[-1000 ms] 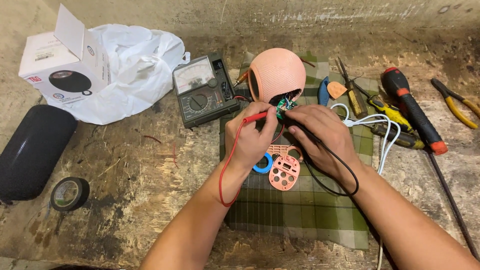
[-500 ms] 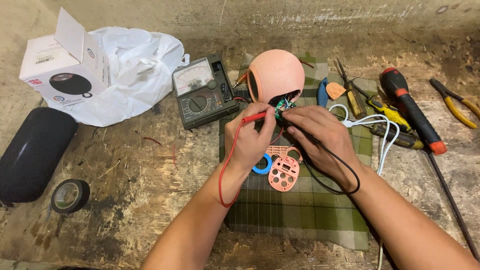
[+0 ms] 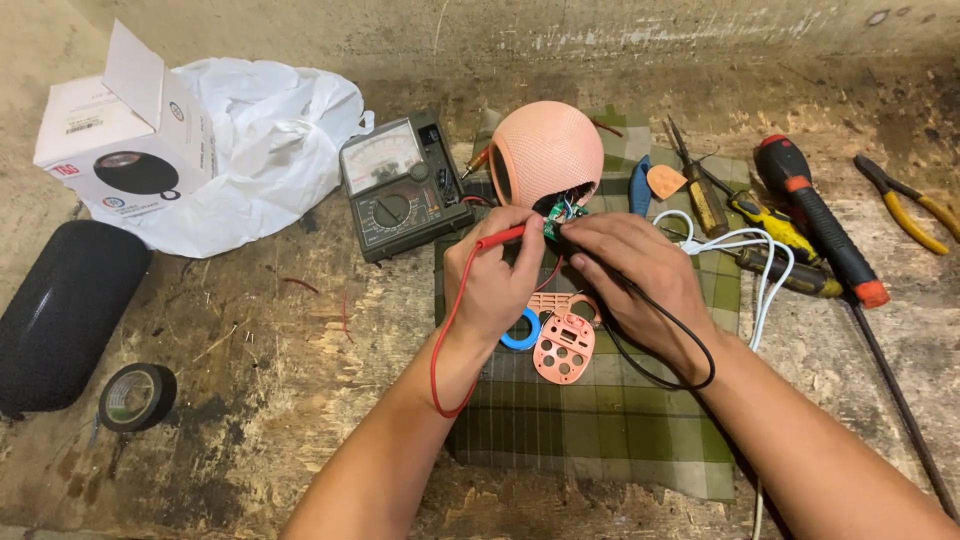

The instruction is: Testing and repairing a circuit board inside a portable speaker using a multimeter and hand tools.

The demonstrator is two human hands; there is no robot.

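Holding steady since a second ago, the left hand [image 3: 497, 280] pinches the red probe [image 3: 500, 238] and the right hand [image 3: 630, 275] grips the black probe, both tips on the speaker's [image 3: 545, 155] board, centre frame; meter [image 3: 400, 185] left.

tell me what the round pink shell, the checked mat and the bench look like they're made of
The round pink shell: probably fabric mesh over plastic; a fine woven texture shows, matte. The checked mat: woven cloth, green plaid, soft and frayed at the edge. The bench: seemingly rough plywood or chipboard, bare, stained, with a flaky grain. The left hand holds a red probe beside the shell.
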